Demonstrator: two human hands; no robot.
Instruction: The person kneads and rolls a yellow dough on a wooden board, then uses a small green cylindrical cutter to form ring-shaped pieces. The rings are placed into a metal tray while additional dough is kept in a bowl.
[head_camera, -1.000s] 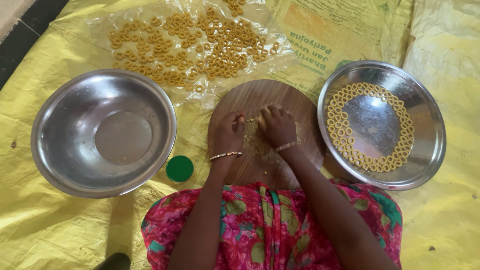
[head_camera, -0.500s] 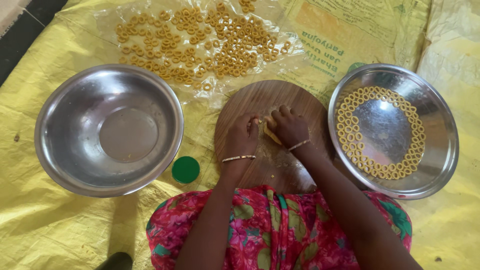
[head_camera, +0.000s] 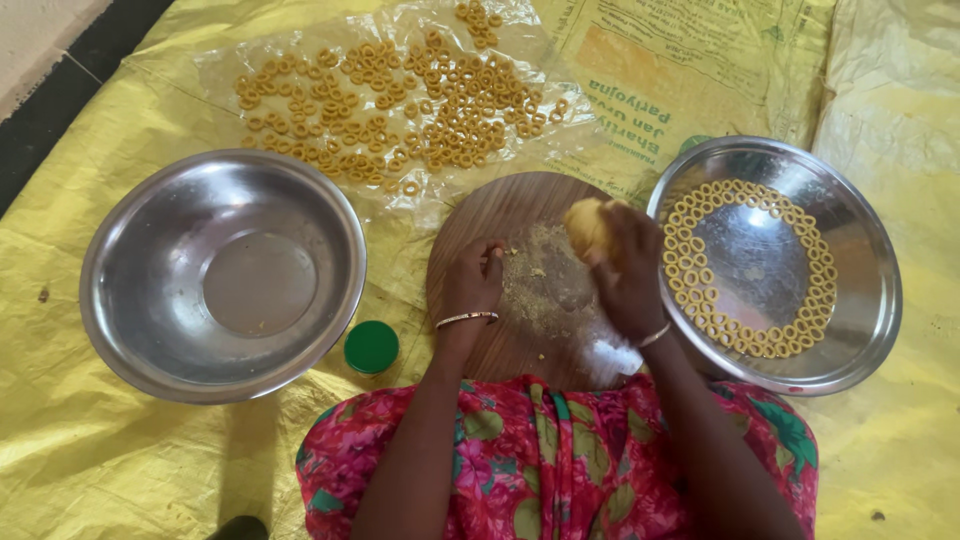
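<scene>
A round wooden board (head_camera: 510, 215) lies in front of me, with dough crumbs smeared over its middle. My left hand (head_camera: 472, 282) rests on the board's left part with the fingers curled; I cannot tell whether it pinches a bit of dough. My right hand (head_camera: 625, 270) is raised over the board's right edge and grips a yellow dough lump (head_camera: 586, 228). A thin bangle sits on each wrist.
An empty steel bowl (head_camera: 225, 272) stands at the left. A steel plate (head_camera: 855, 290) at the right holds small dough rings around its inside. A clear plastic sheet (head_camera: 215, 70) with several dough rings lies beyond the board. A green lid (head_camera: 371, 346) lies near my left wrist. Yellow sacking covers the floor.
My right hand has lifted off the board's middle and moved right, now holding the dough lump. My left hand stays on the board.
</scene>
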